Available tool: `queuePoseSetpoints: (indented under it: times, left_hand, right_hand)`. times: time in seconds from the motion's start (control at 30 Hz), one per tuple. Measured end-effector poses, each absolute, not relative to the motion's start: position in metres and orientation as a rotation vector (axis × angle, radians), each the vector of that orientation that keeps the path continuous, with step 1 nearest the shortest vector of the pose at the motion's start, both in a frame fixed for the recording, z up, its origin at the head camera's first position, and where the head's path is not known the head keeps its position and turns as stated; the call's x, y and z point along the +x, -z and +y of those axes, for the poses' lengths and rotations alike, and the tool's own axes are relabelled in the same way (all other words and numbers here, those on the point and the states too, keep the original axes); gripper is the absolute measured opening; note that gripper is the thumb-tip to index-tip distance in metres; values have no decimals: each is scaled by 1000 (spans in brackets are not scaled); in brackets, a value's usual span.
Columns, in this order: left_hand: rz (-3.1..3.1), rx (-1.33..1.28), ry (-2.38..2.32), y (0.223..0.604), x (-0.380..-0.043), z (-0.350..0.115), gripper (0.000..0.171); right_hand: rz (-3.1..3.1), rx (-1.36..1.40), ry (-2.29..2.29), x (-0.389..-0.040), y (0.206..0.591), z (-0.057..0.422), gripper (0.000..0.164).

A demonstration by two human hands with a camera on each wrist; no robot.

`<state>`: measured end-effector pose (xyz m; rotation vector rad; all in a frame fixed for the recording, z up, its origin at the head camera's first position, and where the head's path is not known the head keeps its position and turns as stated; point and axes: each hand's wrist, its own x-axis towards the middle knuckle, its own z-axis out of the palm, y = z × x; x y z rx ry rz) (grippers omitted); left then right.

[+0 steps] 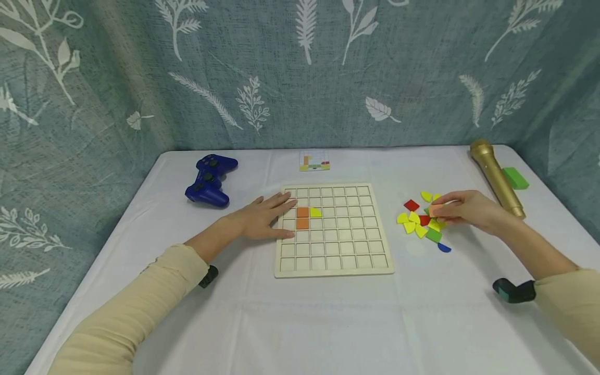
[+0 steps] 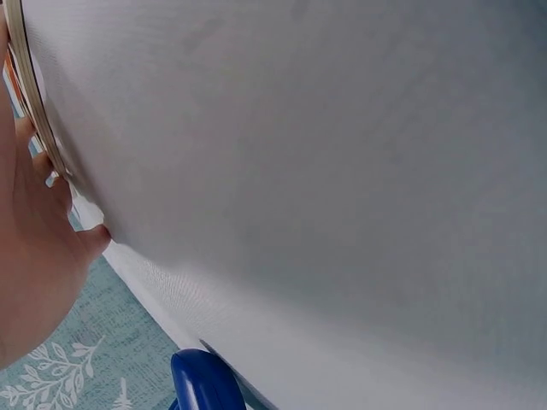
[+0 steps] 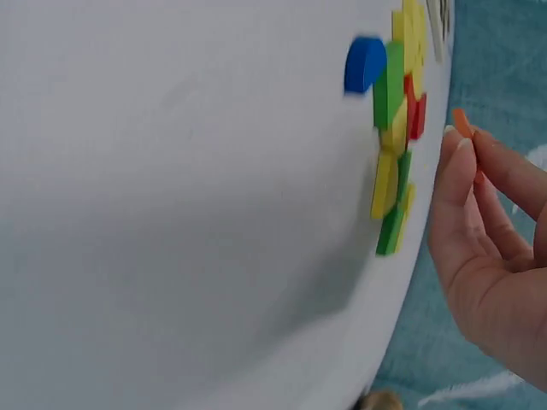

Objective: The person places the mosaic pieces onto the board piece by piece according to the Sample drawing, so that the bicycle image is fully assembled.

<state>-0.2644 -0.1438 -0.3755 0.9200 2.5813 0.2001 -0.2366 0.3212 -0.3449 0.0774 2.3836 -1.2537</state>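
Holding an orange piece (image 1: 436,210) between thumb and fingertips, the right hand (image 1: 461,208) hovers above a loose scatter of coloured pieces right of the grid board (image 1: 342,234); the right wrist view shows the piece raised off the tabletop (image 1: 328,323). Below and around that hand lie several yellow pieces (image 1: 409,227) with curved edges, red pieces (image 1: 412,205), green pieces (image 1: 433,235) and, at the near right end, a blue piece (image 1: 444,248) with one rounded side. Some overlap or hide behind the fingers, so an exact count is not possible.

The left hand (image 1: 262,216) lies flat with its fingers spread and fairly straight, resting on the left edge of the board and gripping nothing. Just right of its fingers, two orange squares (image 1: 302,223) fill adjoining cells, one nearer than the other, and a yellow quarter-round (image 1: 316,212) sits in the cell directly right of the farther square.

Beyond the board's far edge lies a small card (image 1: 314,161) with a coloured pattern, its detail too small to read. A blue game controller (image 1: 211,179) rests at the far left. At the far right, a gold microphone (image 1: 497,177) lies slanted, with a green block (image 1: 515,178) just to its right. A grey-green cloth (image 1: 281,94) printed with white leaves hangs behind the white-covered tabletop.
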Motion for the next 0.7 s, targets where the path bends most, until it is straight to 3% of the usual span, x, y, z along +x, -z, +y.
queuePoseSetpoints:
  times: [0.27, 0.7]
  left_hand:
    - [2577, 924, -184, 375, -264, -144, 89]
    - [2586, 921, -128, 375, -264, -143, 90]
  right_hand:
    - [2197, -21, 1368, -234, 344, 287, 49]
    - [2107, -71, 1345, -233, 349, 240, 42]
